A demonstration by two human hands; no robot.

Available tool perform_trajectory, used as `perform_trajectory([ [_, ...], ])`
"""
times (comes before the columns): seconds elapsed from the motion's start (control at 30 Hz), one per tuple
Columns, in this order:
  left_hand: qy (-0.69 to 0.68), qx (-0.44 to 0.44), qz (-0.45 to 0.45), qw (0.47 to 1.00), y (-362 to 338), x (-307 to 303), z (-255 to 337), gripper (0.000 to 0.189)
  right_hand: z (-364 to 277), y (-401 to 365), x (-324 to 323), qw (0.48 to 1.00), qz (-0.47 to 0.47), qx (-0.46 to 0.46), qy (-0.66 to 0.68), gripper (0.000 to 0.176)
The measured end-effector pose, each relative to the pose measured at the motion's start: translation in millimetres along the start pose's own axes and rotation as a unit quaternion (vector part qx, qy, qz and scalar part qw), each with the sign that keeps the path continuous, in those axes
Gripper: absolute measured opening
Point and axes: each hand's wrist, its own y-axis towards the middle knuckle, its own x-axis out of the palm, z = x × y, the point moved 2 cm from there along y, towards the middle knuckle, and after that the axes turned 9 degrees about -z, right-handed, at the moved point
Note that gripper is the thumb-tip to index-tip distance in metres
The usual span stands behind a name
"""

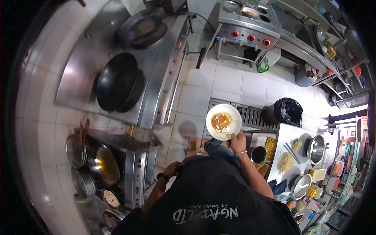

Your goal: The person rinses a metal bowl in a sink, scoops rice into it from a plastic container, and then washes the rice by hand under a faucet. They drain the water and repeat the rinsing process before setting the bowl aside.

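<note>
My right hand (pixel 237 142) is closed on the rim of a white bowl (pixel 234 115), thumb over the edge. A glossy orange-yellow mixture (pixel 221 122) lies in the bowl, off to its left side. The bowl is out in front of my body, above the floor. My left hand (pixel 172 169) is low by my left side, near my shirt. Its fingers are partly hidden against the dark clothing, and I see nothing in it.
Large black woks (pixel 117 83) sit on the steel stove at left. Nearer, a pan of yellow oil (pixel 105 166) stands by a counter. On the right, a white table (pixel 280 147) bears noodles (pixel 286 162) and a steel bowl (pixel 315 149). A black-lined bin (pixel 288 111) stands behind it.
</note>
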Motion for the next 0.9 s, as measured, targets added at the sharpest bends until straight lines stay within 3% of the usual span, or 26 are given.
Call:
perform_trajectory([
  [0.07, 0.022, -0.026, 0.019, 0.999, 40, -11, 53, 0.057, -26, 19, -20, 1.000, 0.025, -0.007, 0.013, 0.018],
  [0.13, 0.031, -0.050, -0.020, 0.998, 80, -21, 91, 0.059, -40, 42, -45, 1.000, 0.003, 0.005, 0.007, 0.017],
  [0.17, -0.059, -0.056, -0.012, 0.997, 90, -21, 103, 0.062, -40, 52, -53, 0.999, 0.017, 0.000, 0.027, 0.017],
  [0.3, -0.154, -0.126, -0.017, 0.980, 124, -18, 140, 0.065, -51, 96, -88, 0.999, 0.036, 0.011, 0.021, 0.018],
  [0.5, -0.348, -0.020, -0.126, 0.929, 251, -21, 146, 0.065, -74, 167, -138, 0.988, 0.069, 0.066, 0.120, 0.015],
  [0.53, -0.382, 0.004, -0.142, 0.913, 279, -22, 147, 0.065, -67, 188, -150, 0.990, 0.065, 0.035, 0.124, 0.016],
  [0.6, -0.431, 0.051, -0.168, 0.885, 337, -26, 153, 0.064, -89, 226, -169, 0.977, 0.103, 0.101, 0.156, 0.018],
  [0.63, -0.449, 0.067, -0.178, 0.873, 363, -29, 161, 0.064, -94, 248, -180, 0.980, 0.114, 0.059, 0.154, 0.018],
  [0.7, -0.372, 0.092, -0.170, 0.908, 359, -36, 291, 0.059, -106, 292, -202, 0.971, 0.145, 0.058, 0.179, 0.017],
  [0.73, -0.381, 0.096, -0.154, 0.907, 376, -46, 317, 0.059, -115, 314, -216, 0.974, 0.136, 0.044, 0.176, 0.018],
  [0.8, -0.493, 0.008, -0.229, 0.839, 401, -53, 353, 0.058, -139, 352, -247, 0.975, 0.171, 0.057, 0.132, 0.018],
  [0.9, -0.436, 0.097, -0.151, 0.882, 417, -61, 412, 0.051, -188, 414, -290, 0.970, 0.192, 0.058, 0.136, 0.017],
])
